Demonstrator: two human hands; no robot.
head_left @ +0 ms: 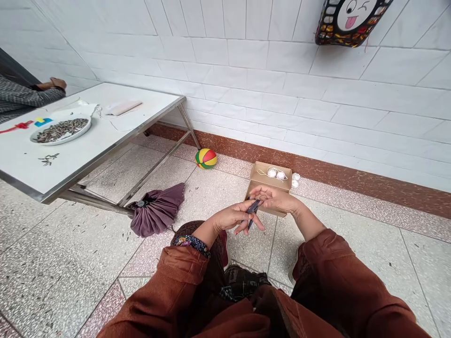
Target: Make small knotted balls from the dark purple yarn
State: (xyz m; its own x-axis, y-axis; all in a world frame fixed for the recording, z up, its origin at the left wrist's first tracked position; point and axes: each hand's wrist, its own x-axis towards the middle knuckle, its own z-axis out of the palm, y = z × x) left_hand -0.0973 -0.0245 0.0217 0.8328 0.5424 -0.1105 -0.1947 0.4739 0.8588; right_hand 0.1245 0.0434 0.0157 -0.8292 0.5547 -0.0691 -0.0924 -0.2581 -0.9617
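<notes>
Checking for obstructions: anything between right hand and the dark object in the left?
Nothing visible: the right hand is beside the upper end of the dark object in the left hand; contact is unclear.

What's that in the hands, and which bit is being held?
A narrow, dark greyish thing, too small to name. The left hand holds its middle between thumb and fingers; the right hand is at its upper end, grip unclear.

At ten o'clock, a white desk [72, 159] bears a plate [85, 129] of dark seeds [59, 131]. A multicoloured ball [206, 158] sits near its leg [190, 126]; a black basket [329, 35] shows at one o'clock.
</notes>
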